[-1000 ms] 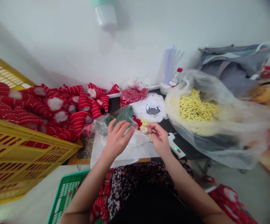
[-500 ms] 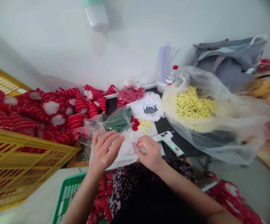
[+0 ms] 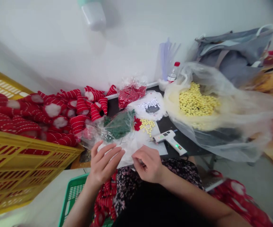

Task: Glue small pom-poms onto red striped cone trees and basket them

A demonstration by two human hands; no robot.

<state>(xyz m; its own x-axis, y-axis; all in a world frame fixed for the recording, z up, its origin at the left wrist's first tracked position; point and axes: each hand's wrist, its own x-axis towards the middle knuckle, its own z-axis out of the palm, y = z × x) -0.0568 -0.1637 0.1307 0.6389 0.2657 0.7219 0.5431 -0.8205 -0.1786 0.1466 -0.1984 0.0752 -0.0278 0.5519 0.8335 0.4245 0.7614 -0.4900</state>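
My left hand (image 3: 105,161) is open, fingers spread, at the front edge of the table beside a clear plastic bag of green pieces (image 3: 119,125). To its right my right hand (image 3: 148,162) has thumb and fingers pinched together over white paper (image 3: 128,151); anything between the fingertips is too small to make out. Small red pieces (image 3: 137,124) and yellow pieces (image 3: 148,125) lie beyond the hands. A white glue gun (image 3: 170,140) with a green light rests to the right of my right hand.
At left, a yellow crate (image 3: 27,170) holds red striped stuffed pieces (image 3: 78,104). A large plastic bag (image 3: 230,126) of yellow pieces sits at right, before a grey bag (image 3: 233,53). Behind are a bottle (image 3: 173,74) and translucent sticks (image 3: 167,58). A green crate (image 3: 71,195) is below.
Both hands have moved down slightly, toward my body, and my right fingers are more curled. The view has shifted a little.
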